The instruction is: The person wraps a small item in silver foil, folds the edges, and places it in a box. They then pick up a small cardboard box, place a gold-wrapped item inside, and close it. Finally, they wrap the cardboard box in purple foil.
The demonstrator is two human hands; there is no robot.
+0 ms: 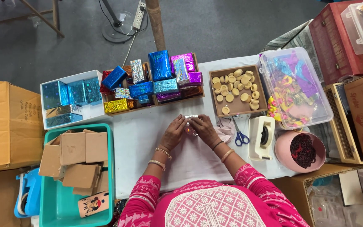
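Both hands meet over the white table around a small shiny foil-wrapped box, silver and pinkish. My left hand holds its left side, my right hand its right side; most of the box is hidden under the fingers. Just beyond the hands stand wooden trays piled with foil-wrapped boxes in blue, purple, silver and gold.
A wooden tray of round tan discs, blue-handled scissors and a white tape dispenser sit to the right. A pink bowl and clear plastic bin follow. A teal tub of brown cardboard boxes and a white box lie left.
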